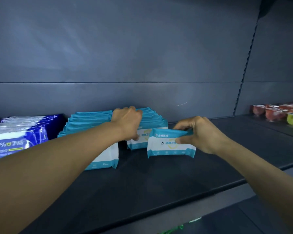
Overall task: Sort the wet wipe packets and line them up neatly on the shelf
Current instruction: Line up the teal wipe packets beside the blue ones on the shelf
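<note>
right hand [201,134] pinches teal packet [169,144] | left hand [127,122] grips teal row [149,119] | blue pack [15,142] "75%"

teal-and-white packets [171,144], dark grey shelf [159,183]

Shop: dark shelf [159,183] stocked with wipe packets [91,120], jelly cups [276,112].

Shelf [159,183] front bare — packet rows [91,119] behind.
</note>
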The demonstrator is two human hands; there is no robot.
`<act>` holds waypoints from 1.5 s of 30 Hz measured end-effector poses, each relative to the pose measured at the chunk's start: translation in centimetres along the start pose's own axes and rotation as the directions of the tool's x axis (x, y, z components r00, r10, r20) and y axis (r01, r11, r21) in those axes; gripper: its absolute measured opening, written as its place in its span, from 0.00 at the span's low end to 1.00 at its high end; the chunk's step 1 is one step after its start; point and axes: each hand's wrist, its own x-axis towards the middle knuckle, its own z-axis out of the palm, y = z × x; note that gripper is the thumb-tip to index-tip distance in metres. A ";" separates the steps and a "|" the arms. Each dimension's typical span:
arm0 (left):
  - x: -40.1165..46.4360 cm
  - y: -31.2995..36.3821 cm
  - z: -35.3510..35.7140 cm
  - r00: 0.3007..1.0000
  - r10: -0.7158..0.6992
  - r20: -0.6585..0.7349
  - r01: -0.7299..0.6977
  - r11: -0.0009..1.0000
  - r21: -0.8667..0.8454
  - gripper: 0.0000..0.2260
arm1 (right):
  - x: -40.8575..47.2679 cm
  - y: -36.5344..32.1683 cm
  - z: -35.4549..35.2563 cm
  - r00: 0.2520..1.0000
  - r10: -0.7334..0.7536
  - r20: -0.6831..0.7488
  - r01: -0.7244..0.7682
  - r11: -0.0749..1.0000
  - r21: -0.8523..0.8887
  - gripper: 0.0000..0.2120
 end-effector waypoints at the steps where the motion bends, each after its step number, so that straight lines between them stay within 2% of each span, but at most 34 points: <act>1: 0.0 -0.5 -0.4 1.000 0.002 0.023 -0.001 0.999 -0.043 0.26 | 0.6 -0.3 0.4 1.000 -0.015 0.022 0.015 1.000 -0.003 0.09; 6: 0.2 -3.6 -2.0 0.997 0.007 0.078 0.016 0.957 -0.291 0.13 | 3.9 -1.4 2.5 0.992 -0.075 0.106 0.082 0.994 -0.067 0.08; 10: 0.0 -4.7 -1.8 0.998 0.001 0.056 0.020 0.930 -0.367 0.13 | 6.0 -1.5 4.2 0.990 -0.081 0.112 0.099 0.981 -0.168 0.11; 12: -0.3 -4.6 -1.7 0.997 0.020 0.081 0.011 0.930 -0.367 0.17 | 6.4 -1.3 4.9 0.994 -0.093 0.050 0.103 0.957 -0.270 0.14; 15: -0.9 -3.7 -1.5 0.988 0.045 0.149 0.002 0.953 -0.302 0.27 | 6.1 -1.2 6.0 0.979 -0.174 -0.109 0.117 0.908 -0.403 0.16; 17: -1.0 -3.1 -1.3 0.985 0.045 0.165 -0.007 0.975 -0.224 0.30 | 5.5 -0.9 6.5 0.942 -0.236 -0.238 0.102 0.879 -0.466 0.22; 19: -1.1 -2.7 -1.2 0.987 0.030 0.159 -0.002 0.985 -0.174 0.31 | 4.9 -0.6 6.5 0.924 -0.210 -0.320 0.027 0.870 -0.493 0.29; 21: -1.1 -2.3 -1.0 0.990 0.006 0.140 0.014 0.990 -0.141 0.32 | 4.2 -0.3 6.1 0.948 -0.069 -0.309 -0.082 0.889 -0.450 0.38; 23: -1.1 -2.0 -0.7 0.995 -0.017 0.102 0.028 0.993 -0.113 0.32 | 3.7 -0.1 5.8 0.968 0.080 -0.238 -0.167 0.912 -0.374 0.43; 26: -1.3 -1.4 -0.4 0.998 -0.052 0.047 0.055 0.996 -0.072 0.30 | 3.5 0.1 6.1 0.976 0.179 -0.123 -0.208 0.930 -0.301 0.41; 30: -1.5 -0.9 0.0 0.998 -0.067 -0.010 0.067 0.998 0.018 0.27 | 4.0 -0.1 6.2 0.974 0.179 -0.140 -0.212 0.938 -0.273 0.34; 33: -1.5 -0.6 0.2 0.996 -0.069 -0.053 0.072 0.996 0.062 0.25 | 4.4 0.0 6.3 0.972 0.174 -0.159 -0.210 0.946 -0.248 0.33; 40: -1.6 -0.3 0.4 0.993 -0.102 -0.050 0.107 0.990 0.097 0.24 | 3.9 0.2 6.2 0.977 0.169 -0.132 -0.201 0.933 -0.299 0.35; 45: -2.8 0.2 -0.8 0.992 -0.123 -0.028 0.125 0.988 0.087 0.30 | 1.7 -0.1 4.3 0.976 0.147 -0.158 -0.187 0.942 -0.278 0.39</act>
